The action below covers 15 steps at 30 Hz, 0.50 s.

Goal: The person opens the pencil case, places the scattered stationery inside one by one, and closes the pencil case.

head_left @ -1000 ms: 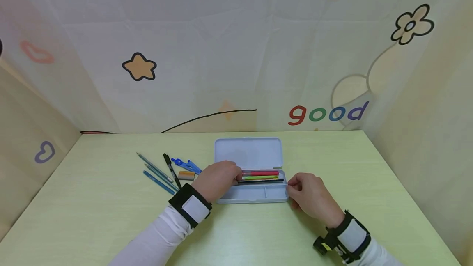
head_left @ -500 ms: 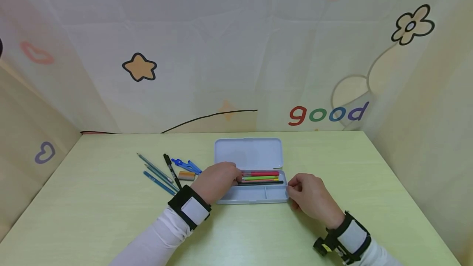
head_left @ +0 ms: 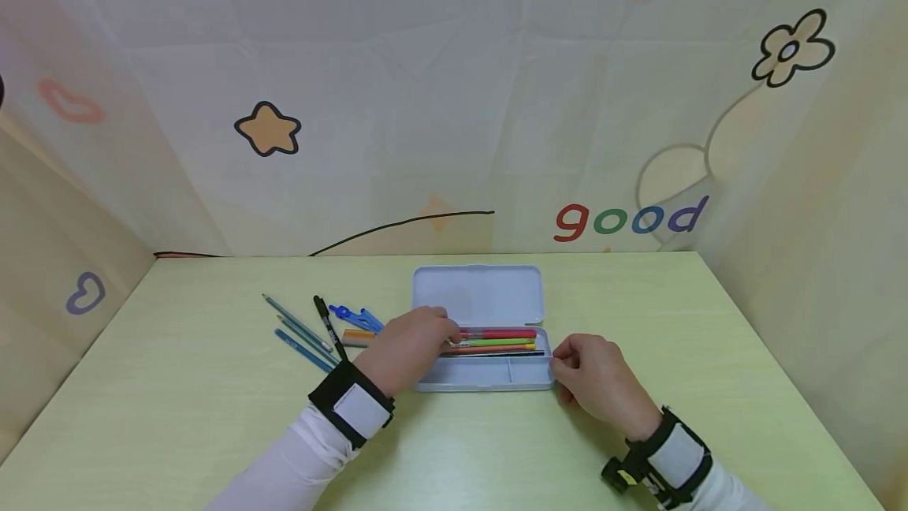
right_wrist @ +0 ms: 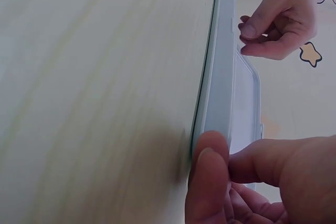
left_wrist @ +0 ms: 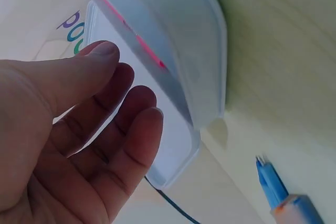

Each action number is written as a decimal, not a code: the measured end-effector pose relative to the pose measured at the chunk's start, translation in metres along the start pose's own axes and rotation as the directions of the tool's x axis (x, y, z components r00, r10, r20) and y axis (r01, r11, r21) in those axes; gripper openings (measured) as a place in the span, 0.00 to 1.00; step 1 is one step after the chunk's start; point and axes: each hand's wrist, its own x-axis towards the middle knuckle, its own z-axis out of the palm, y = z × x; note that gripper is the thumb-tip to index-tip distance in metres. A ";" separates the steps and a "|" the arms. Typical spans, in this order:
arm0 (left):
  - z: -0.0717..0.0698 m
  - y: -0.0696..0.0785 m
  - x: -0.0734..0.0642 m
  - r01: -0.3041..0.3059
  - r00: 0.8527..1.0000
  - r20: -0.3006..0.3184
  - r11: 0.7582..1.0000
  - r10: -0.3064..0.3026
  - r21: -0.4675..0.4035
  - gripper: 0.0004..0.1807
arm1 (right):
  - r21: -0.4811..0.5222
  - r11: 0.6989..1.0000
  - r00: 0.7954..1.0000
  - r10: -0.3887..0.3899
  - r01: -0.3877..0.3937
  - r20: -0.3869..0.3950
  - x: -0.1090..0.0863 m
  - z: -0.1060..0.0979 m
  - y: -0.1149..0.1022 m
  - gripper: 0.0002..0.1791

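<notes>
A pale blue pencil case [head_left: 464, 373] lies open on the table, its lid [head_left: 477, 294] folded back. In its rear compartment lie a red pen [head_left: 507, 333], a green one [head_left: 504, 342], an orange pencil [head_left: 489, 349] with a yellow end, and a black pencil [head_left: 530, 353] along the divider. My left hand [head_left: 411, 345] hovers over the left end of that compartment; in the left wrist view its fingers are loosely bent with nothing between them. At the case's right end, my right hand [head_left: 603, 377] pinches the edge between thumb and fingers [right_wrist: 212, 156]. The front compartments hold nothing.
Left of the case lie several blue-green pencils [head_left: 305, 349], a black marker [head_left: 329, 330], a blue compass [head_left: 357, 315] and an orange-sleeved eraser [head_left: 357, 335], partly behind my left hand. A printed curtain [head_left: 426, 101] stands along the table's back edge.
The black pencil has settled beside the divider and my left hand has let go of it, shifting slightly left and up. My right hand stays put on the case.
</notes>
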 end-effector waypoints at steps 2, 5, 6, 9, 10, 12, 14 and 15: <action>-0.005 -0.001 -0.004 0.019 1.000 -0.003 1.000 -0.019 -0.006 0.10 | 0.000 1.000 1.000 0.000 0.000 0.000 0.000 0.000 0.000 0.03; -0.011 -0.005 -0.010 0.015 0.999 -0.029 1.000 -0.015 0.003 0.10 | 0.001 1.000 1.000 0.000 0.000 0.000 0.000 0.000 -0.001 0.03; -0.013 -0.007 -0.013 0.007 0.999 -0.045 1.000 -0.007 0.009 0.10 | 0.002 1.000 1.000 0.001 -0.001 0.001 0.000 0.000 -0.001 0.03; -0.017 -0.015 -0.021 -0.020 0.995 -0.099 0.999 0.023 0.031 0.09 | 0.006 1.000 1.000 0.006 -0.006 0.002 0.000 -0.001 -0.002 0.03; -0.019 -0.017 -0.024 -0.027 0.993 -0.116 0.999 0.031 0.039 0.09 | 0.009 1.000 1.000 0.007 -0.007 0.003 -0.001 -0.001 -0.002 0.03; -0.020 -0.023 -0.029 -0.026 0.989 -0.145 0.998 0.033 0.050 0.09 | 0.013 1.000 1.000 0.006 -0.007 0.003 -0.001 0.000 -0.001 0.03; -0.023 -0.029 -0.035 -0.024 0.985 -0.168 0.998 0.033 0.054 0.09 | 0.016 1.000 1.000 0.005 -0.005 0.003 -0.001 0.000 -0.001 0.03; -0.025 -0.031 -0.037 -0.018 0.985 -0.173 0.998 0.027 0.056 0.09 | 0.016 1.000 1.000 0.005 -0.005 0.002 -0.001 0.000 -0.001 0.03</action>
